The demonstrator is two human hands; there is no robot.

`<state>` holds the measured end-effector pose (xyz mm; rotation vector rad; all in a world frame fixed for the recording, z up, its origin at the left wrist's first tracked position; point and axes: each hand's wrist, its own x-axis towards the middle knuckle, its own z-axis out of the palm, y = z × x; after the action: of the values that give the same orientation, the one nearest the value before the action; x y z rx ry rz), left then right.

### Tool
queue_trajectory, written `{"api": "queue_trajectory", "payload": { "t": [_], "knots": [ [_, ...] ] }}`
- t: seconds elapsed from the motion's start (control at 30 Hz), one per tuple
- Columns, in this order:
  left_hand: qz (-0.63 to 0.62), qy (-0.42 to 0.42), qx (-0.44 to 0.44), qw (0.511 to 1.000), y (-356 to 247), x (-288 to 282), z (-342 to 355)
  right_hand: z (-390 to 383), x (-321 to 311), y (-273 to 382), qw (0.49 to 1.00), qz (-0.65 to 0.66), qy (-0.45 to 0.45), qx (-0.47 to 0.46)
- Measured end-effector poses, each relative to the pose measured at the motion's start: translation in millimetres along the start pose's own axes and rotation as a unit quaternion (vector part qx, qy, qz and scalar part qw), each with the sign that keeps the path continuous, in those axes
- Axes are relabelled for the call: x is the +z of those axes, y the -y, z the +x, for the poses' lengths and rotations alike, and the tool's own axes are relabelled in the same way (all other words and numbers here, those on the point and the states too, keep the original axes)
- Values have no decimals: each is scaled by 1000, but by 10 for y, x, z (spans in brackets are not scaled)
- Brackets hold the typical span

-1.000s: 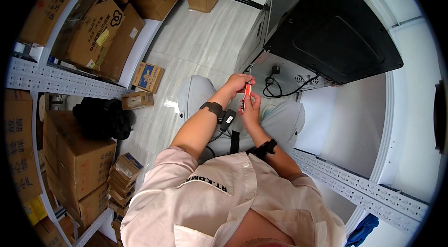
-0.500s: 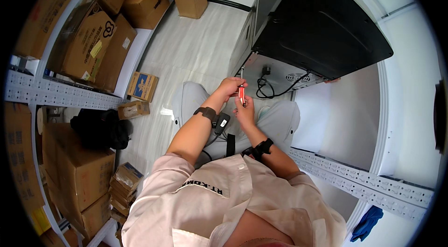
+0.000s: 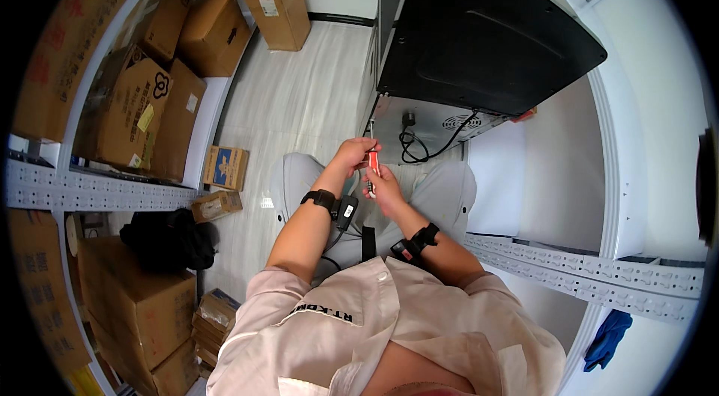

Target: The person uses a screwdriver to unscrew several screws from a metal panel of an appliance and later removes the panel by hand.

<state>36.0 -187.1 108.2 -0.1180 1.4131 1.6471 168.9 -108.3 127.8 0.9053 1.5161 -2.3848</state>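
My left hand [image 3: 356, 153] is closed round the front of a screwdriver [image 3: 374, 159] with a red-and-white handle. My right hand [image 3: 382, 186] grips the lower part of that handle. The metal shaft [image 3: 372, 128] points up to the left edge of the grey metal back panel [image 3: 431, 143] of an appliance, below its black top section [image 3: 483, 37]; whether the tip touches is too small to tell. A black cable with a plug [image 3: 409, 119] hangs coiled on the panel, beside a round vent [image 3: 459, 121].
A shelving rack [image 3: 105, 198] with cardboard boxes [image 3: 210, 29] lines the left; small boxes [image 3: 225, 168] and a black bag [image 3: 165, 239] lie near it. A tall box [image 3: 278, 14] stands by the back wall. White racking [image 3: 584, 261] runs along the right, with blue cloth [image 3: 607, 340].
The whole view has shifted, putting the appliance further left and the shelves lower. Both hands stay on the screwdriver, with the right fingers moved a little on the handle.
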Motion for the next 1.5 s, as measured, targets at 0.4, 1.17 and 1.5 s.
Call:
{"api": "queue_trajectory", "payload": {
  "t": [0.4,1.17,1.5],
  "knots": [
    [235,25,-12,972,-435,245,-539,-541,-223,261,992,-112,35,-50],
    [588,87,191,782,-1226,538,-2705,-1448,-765,1154,879,-207,-191,-385],
    [149,57,194,968,-714,1859,-1242,-1468,-713,1282,873,-216,-223,-377]
  ]
}}
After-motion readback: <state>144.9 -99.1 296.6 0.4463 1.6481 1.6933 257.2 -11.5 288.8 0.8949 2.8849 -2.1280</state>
